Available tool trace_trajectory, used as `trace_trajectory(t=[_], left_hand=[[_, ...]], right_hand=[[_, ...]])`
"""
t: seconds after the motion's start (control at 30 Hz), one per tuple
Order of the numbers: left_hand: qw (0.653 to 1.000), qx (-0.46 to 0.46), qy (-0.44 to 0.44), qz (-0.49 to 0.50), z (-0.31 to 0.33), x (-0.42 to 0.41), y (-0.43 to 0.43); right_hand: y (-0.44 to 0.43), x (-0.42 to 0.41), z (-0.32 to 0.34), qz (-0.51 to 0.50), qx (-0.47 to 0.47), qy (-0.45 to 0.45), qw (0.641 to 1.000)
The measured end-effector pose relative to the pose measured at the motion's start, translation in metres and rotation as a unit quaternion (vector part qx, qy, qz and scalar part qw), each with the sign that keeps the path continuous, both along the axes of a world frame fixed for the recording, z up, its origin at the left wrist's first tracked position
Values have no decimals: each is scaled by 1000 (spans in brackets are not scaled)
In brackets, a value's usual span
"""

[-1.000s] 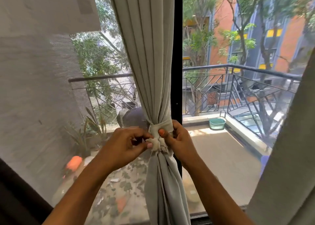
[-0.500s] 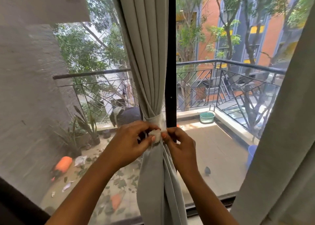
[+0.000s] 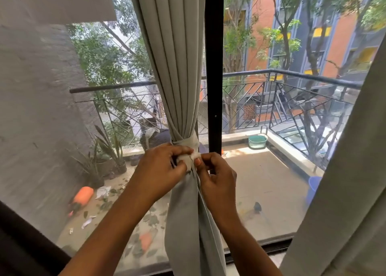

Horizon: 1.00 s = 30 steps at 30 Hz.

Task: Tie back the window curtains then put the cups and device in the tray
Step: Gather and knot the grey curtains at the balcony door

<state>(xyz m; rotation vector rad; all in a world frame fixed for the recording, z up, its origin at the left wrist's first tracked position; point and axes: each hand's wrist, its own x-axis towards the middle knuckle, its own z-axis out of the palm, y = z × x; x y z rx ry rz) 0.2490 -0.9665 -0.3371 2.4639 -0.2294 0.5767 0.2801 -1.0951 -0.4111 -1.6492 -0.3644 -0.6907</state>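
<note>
Grey curtain gathered mid-window, just left of a black post, bound by a pale tie. Left hand and right hand, fingers curled, pinch the tie's knot. Beyond the glass, a railed balcony. A second curtain hangs at the right edge.

a green basin sits by the balcony railing outside.
</note>
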Motion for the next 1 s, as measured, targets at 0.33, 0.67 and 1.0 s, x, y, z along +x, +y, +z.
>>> trace_trajectory(t=[0.33, 0.67, 1.0], left_hand=[[995, -89, -34, 17, -20, -8, -1], [993, -112, -10, -42, -20, -6, 11], [895, 302, -304, -121, 4, 2, 40]], right_hand=[[5, -13, 8, -29, -32, -32, 999], [-13, -11, 21, 123, -17, 81, 989], [-20, -7, 22, 166, 11, 127, 978]])
